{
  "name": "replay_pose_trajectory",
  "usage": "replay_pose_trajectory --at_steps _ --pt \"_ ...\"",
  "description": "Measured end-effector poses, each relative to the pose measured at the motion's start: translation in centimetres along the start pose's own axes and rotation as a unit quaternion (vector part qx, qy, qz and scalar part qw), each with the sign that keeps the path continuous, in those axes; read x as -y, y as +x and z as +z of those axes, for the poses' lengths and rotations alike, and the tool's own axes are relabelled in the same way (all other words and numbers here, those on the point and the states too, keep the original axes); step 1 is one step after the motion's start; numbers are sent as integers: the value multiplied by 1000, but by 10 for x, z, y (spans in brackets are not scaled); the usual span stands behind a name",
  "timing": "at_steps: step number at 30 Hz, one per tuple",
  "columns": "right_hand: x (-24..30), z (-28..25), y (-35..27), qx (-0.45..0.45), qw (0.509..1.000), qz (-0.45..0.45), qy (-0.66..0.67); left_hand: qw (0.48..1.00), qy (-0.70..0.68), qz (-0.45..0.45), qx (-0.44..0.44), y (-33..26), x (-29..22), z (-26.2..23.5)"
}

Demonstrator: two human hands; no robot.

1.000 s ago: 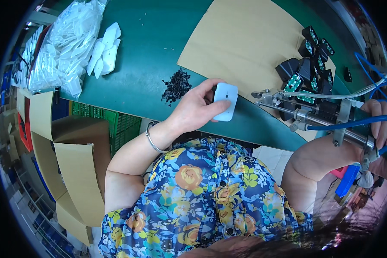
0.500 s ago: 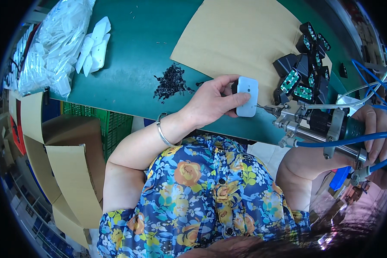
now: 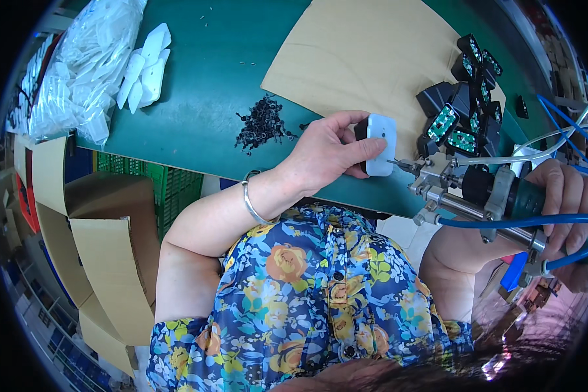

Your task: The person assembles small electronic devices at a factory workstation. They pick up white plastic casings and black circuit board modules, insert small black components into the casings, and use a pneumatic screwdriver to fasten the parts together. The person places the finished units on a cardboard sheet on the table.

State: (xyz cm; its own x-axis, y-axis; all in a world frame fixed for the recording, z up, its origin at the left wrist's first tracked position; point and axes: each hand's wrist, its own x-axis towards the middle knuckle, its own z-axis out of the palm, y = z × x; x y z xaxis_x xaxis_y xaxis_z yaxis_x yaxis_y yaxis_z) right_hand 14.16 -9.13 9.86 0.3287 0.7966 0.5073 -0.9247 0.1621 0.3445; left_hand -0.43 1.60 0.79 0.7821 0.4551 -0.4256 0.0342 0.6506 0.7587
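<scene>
White-faced case [image 3: 383, 129], one, in left grip [image 3: 328, 150]

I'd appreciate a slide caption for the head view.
Left hand holds a white-faced case, right hand a hose-fed tool.

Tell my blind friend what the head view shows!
A left hand holds a black box with a white cover; the right hand grips a metal tool pointed toward the cover. Small black parts lie on the green table.

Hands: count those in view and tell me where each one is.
2: the left hand, near the middle, holding a white-faced case; the right hand, far right, on the metal-framed tool, partly hidden behind a blue hose.
</scene>
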Motion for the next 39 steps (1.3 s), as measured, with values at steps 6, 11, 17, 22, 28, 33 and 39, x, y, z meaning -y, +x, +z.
replay_pose_trajectory --at_steps 6,11,17,22,28,33,39 --pt "10 13 4 5 932 12 -362 970 176 163 -26 -1 -3 -24" --pt "18 13 7 12 875 30 -483 993 107 48 -14 -6 2 -17" --pt "24 20 6 10 823 36 -566 997 57 7 55 5 6 -2" --pt "21 29 12 12 786 48 -616 996 45 6 72 5 2 2" --pt "24 28 13 18 767 54 -639 996 69 23 58 3 4 -2" --pt "19 57 18 35 732 28 -680 989 122 71 37 -6 -12 -15" --pt "36 60 24 0 684 -90 -724 959 254 108 58 27 -48 -16"
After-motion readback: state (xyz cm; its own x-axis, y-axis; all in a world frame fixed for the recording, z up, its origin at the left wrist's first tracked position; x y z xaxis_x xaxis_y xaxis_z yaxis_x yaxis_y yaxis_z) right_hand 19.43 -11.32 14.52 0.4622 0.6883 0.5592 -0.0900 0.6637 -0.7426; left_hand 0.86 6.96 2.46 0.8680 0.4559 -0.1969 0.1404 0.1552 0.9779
